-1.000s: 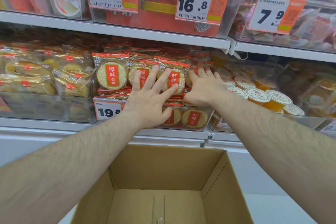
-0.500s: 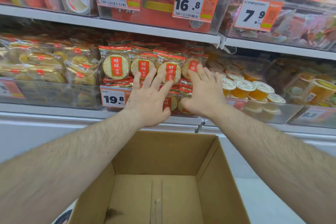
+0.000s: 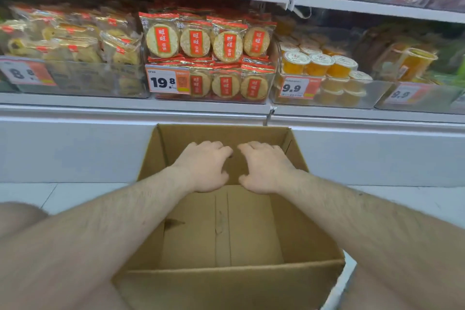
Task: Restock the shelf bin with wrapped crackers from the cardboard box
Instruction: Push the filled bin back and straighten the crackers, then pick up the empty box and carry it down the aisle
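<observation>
Now both hands, left [image 3: 203,167] and right [image 3: 266,167], hover loosely curled and empty inside the bare cardboard box [image 3: 226,284], while the wrapped crackers [image 3: 208,40] fill the shelf bin [image 3: 211,83] directly above, equally near either hand.

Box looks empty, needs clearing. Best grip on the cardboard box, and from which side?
Probably grip the cardboard box by its two side walls, one hand over each top rim from above. It stands upright and open, flaps down, no handle holes visible, and its floor is bare, so it should lift light. The left hand and right hand are inside it, holding nothing.
</observation>
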Demonstrator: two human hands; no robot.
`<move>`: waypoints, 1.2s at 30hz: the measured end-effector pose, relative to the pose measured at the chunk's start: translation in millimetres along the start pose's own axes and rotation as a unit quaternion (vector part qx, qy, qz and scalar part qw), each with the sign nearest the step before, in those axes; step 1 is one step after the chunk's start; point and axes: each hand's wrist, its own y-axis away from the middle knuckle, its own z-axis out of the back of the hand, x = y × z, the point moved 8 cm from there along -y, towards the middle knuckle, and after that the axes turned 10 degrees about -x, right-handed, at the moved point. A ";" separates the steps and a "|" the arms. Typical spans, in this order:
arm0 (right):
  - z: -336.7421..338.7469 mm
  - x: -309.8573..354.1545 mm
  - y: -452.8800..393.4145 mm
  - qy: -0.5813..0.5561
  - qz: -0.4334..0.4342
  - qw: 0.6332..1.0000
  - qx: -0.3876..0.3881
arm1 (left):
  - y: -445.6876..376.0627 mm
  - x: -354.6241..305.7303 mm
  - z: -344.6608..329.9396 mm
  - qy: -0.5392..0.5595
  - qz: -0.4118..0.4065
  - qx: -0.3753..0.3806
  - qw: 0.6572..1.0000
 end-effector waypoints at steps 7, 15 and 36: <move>-46.2 -10.2 2.4 -0.042 0.003 0.998 0.046 | 3.3 -5.3 -37.9 0.002 0.044 0.055 0.998; -122.5 -21.2 -44.4 -0.048 0.014 0.997 0.063 | -44.4 21.3 -124.0 0.050 0.050 0.090 0.993; -95.1 28.3 130.0 -0.026 0.073 0.934 0.350 | 145.2 -40.3 -82.1 0.061 -0.055 0.420 0.904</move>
